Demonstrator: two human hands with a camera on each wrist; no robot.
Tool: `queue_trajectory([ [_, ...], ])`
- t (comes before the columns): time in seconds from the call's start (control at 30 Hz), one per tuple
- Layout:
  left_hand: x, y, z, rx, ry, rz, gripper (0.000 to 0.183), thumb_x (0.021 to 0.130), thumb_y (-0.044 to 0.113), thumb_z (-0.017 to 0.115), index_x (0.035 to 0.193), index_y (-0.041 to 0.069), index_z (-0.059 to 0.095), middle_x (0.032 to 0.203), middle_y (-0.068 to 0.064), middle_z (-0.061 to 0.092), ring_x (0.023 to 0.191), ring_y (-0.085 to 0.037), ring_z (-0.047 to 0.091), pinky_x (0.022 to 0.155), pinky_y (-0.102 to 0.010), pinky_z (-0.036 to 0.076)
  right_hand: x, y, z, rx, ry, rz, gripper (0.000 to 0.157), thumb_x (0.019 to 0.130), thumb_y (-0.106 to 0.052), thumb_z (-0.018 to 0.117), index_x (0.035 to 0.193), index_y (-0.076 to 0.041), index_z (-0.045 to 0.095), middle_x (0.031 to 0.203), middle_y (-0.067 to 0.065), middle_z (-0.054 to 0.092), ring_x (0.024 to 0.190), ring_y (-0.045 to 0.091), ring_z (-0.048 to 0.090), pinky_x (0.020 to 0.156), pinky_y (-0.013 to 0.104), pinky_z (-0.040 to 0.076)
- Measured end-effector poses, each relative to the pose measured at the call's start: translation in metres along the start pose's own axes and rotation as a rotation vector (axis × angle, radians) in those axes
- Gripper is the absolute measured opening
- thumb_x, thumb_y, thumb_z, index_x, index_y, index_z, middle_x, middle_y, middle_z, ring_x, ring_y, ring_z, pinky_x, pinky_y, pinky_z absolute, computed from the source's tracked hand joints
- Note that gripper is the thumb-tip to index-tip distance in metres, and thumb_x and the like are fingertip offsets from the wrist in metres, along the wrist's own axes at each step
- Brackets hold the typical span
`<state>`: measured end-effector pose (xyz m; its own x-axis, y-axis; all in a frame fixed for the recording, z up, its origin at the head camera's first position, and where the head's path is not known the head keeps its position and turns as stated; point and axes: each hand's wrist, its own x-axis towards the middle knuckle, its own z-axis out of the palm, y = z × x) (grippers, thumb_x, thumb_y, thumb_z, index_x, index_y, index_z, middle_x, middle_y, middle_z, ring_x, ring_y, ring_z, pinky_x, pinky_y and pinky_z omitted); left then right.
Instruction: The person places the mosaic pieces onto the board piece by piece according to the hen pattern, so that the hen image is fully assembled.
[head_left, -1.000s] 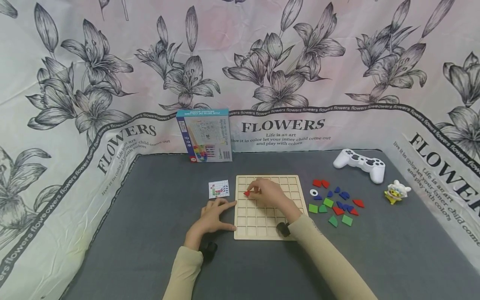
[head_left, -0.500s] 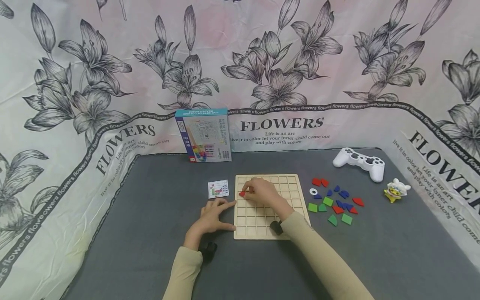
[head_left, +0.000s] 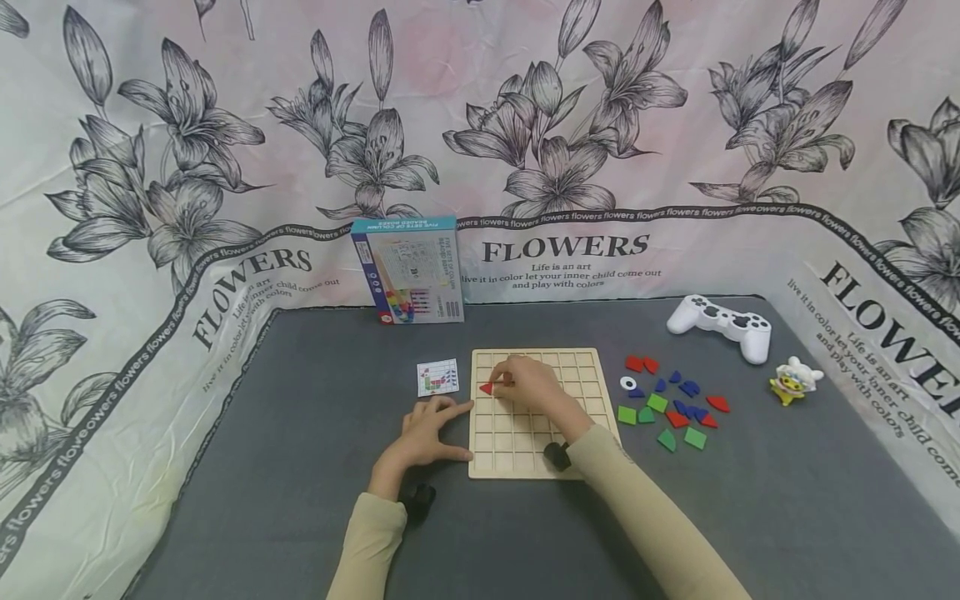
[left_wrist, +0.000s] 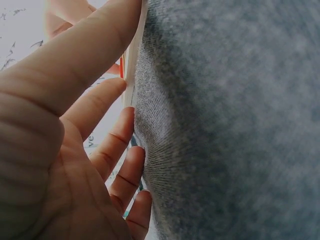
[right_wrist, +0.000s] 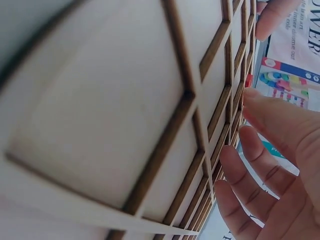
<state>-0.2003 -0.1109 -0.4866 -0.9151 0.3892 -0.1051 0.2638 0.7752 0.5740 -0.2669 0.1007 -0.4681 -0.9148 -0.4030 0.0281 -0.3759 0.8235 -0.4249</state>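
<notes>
A light wooden grid board (head_left: 541, 463) lies flat on the grey cloth. At its left edge, my left hand (head_left: 422, 435) is spread, with thumb and index finger touching the side; the left wrist view shows this left hand (left_wrist: 82, 145) against the board's rim (left_wrist: 131, 65). My right hand (head_left: 531, 387) reaches over the board and pinches a small red piece (head_left: 486, 388) at a cell in the left column, near the top. In the right wrist view, a fingertip of the right hand (right_wrist: 272, 165) meets the red piece (right_wrist: 249, 80); part of the piece is hidden.
A small pattern card (head_left: 437, 378) lies left of the board. Several red, blue and green pieces, such as a green square (head_left: 694, 438), and a white ring (head_left: 627, 383) are scattered right. Beyond are a game controller (head_left: 718, 327), a toy figure (head_left: 795, 382) and an upright box (head_left: 411, 271).
My right hand has carried the red piece leftward into the left column, then shifted slightly right, exposing more of the piece. My left hand has stayed at the board's edge.
</notes>
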Motion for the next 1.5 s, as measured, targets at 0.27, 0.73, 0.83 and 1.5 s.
queue_trajectory([
  [0.27, 0.001, 0.0, -0.001, 0.014, 0.001, 0.003, 0.078, 0.068, 0.041, 0.08, 0.137, 0.026, 0.047, 0.126, -0.004, 0.043, 0.111, -0.028, 0.034, 0.092, -0.053, 0.025, 0.008, 0.001, 0.007, -0.055, 0.013, 0.011, 0.019, 0.079, -0.035, 0.072, 0.093, -0.022, 0.071, 0.077, -0.007, 0.059, 0.065, 0.008, 0.049, 0.057, 0.026, 0.04],
  [0.73, 0.002, -0.001, 0.001, 0.011, 0.003, -0.011, 0.079, 0.068, 0.042, 0.08, 0.137, 0.027, 0.046, 0.126, -0.004, 0.043, 0.112, -0.028, 0.033, 0.093, -0.053, 0.025, 0.0, 0.001, -0.001, -0.067, -0.016, 0.044, 0.02, 0.082, -0.025, 0.068, 0.101, -0.021, 0.069, 0.082, -0.004, 0.06, 0.068, 0.01, 0.052, 0.057, 0.028, 0.041],
  [0.83, 0.002, 0.0, 0.0, -0.004, 0.005, -0.005, 0.079, 0.067, 0.042, 0.08, 0.138, 0.027, 0.046, 0.126, -0.003, 0.043, 0.111, -0.028, 0.034, 0.093, -0.053, 0.024, -0.006, 0.007, -0.007, -0.059, -0.015, 0.051, 0.023, 0.082, -0.027, 0.069, 0.104, -0.02, 0.069, 0.086, -0.003, 0.062, 0.07, 0.01, 0.054, 0.059, 0.028, 0.043],
  [1.5, -0.002, 0.0, 0.0, -0.039, 0.004, 0.01, 0.08, 0.068, 0.04, 0.08, 0.139, 0.024, 0.045, 0.125, -0.003, 0.043, 0.111, -0.028, 0.032, 0.095, -0.055, 0.022, -0.046, 0.077, -0.056, -0.077, 0.056, 0.098, 0.025, 0.084, -0.025, 0.067, 0.107, -0.014, 0.069, 0.094, 0.006, 0.059, 0.073, 0.019, 0.057, 0.057, 0.034, 0.043],
])
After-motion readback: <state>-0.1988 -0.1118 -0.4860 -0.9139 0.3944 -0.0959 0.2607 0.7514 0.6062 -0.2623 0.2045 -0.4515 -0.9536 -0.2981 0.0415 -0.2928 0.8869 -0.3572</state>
